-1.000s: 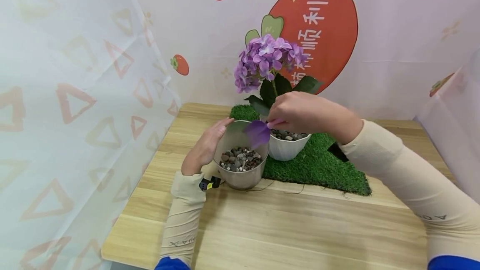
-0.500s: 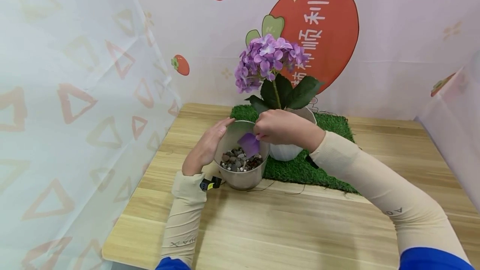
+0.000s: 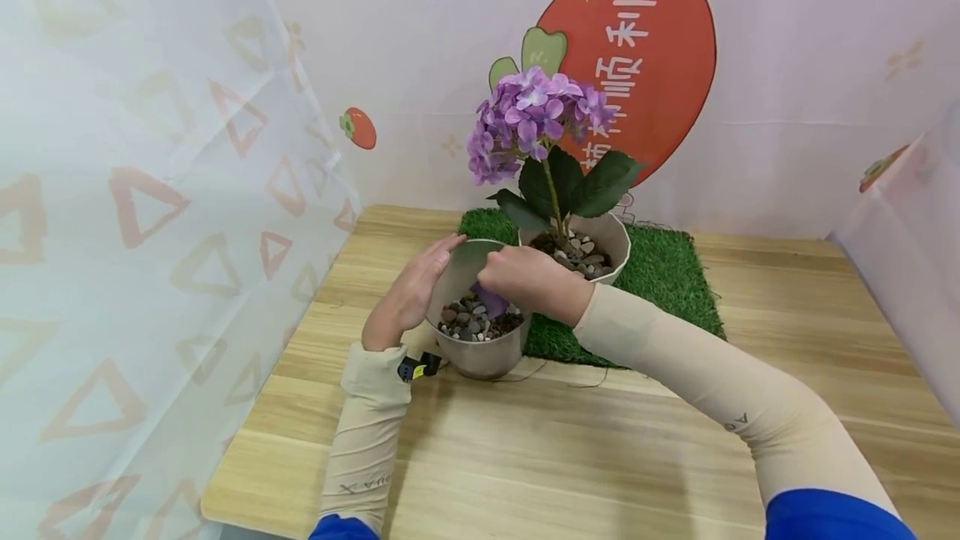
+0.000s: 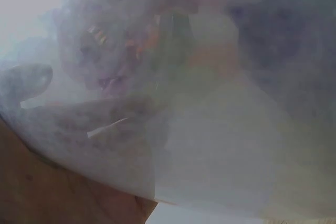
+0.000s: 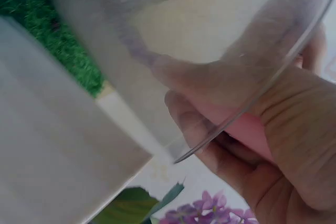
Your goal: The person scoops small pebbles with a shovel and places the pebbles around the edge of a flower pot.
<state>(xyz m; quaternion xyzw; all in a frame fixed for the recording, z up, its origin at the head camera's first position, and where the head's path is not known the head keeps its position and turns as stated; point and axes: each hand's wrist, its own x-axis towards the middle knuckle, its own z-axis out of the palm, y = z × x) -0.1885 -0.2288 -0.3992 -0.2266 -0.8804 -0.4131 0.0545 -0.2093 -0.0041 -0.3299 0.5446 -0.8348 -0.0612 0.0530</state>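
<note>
A translucent bucket [image 3: 480, 359] with pebbles [image 3: 467, 323] in its bottom stands on the wooden table. Against its left side rests my left hand [image 3: 411, 292], fingers straight and reaching along the rim. My right hand [image 3: 534, 280] is over the bucket's right rim and grips a toy shovel by its pink handle [image 5: 249, 132]. The shovel's purple blade [image 3: 491, 300] points down inside the bucket, close to the stones; whether it touches them I cannot tell. In the left wrist view, the cloudy bucket wall [image 4: 220, 140] fills most of the picture.
Just behind to the right, a white pot [image 3: 618, 248] holds a purple hydrangea [image 3: 536, 115] and pebbles. It stands on a green turf mat [image 3: 667, 282]. A printed backdrop [image 3: 787, 107] rises behind the table [image 3: 525, 457], and another sheet [image 3: 150, 232] hangs at the left.
My right hand has moved left and down from the white pot, taking the shovel's blade into the bucket. The pot's pebbles are now in sight. My left hand has stayed in place.
</note>
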